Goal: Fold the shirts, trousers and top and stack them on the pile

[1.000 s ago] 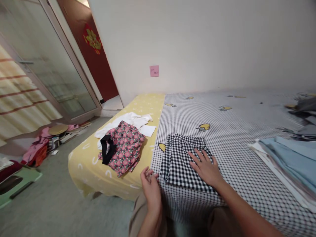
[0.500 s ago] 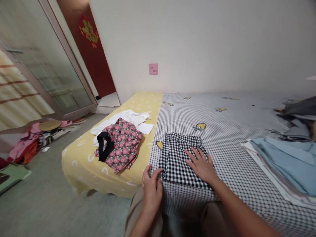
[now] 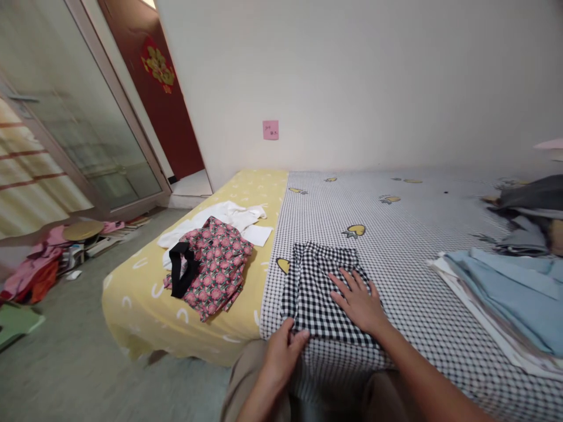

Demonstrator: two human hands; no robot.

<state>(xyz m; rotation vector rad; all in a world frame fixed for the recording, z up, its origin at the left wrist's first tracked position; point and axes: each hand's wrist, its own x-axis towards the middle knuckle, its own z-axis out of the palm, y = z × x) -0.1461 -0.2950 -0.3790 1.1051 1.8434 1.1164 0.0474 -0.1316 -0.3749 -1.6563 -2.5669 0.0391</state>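
Black-and-white checks cover one folded garment (image 3: 314, 293), which lies flat at the near edge of the bed on a finely checked sheet (image 3: 409, 234) printed with yellow pineapples. Two sheets meet side by side, the other being yellow (image 3: 141, 293), and on that one lie two more pieces of clothing: one pink flowered garment (image 3: 220, 264) with a black band, and one white garment (image 3: 237, 215) partly beneath it. At the right sit one folded stack (image 3: 514, 293), light blue over white, and one heap of dark clothes (image 3: 534, 196) behind it; their separate pieces cannot be counted. One pink note (image 3: 270, 130) is stuck to the wall (image 3: 352, 88). Two hands are in view. The right hand (image 3: 363, 305) rests palm down, its fingers spread well apart and laid on the garment's right half, gripping nothing. The left hand (image 3: 282, 354) is at the near left corner of the garment, thumb and forefinger a little apart; its other fingers are mostly hidden, and whether it pinches the hem cannot be told. So the checked garment lies directly under the right fingers, and just beyond the left ones, its waistband end pointing toward the wall.
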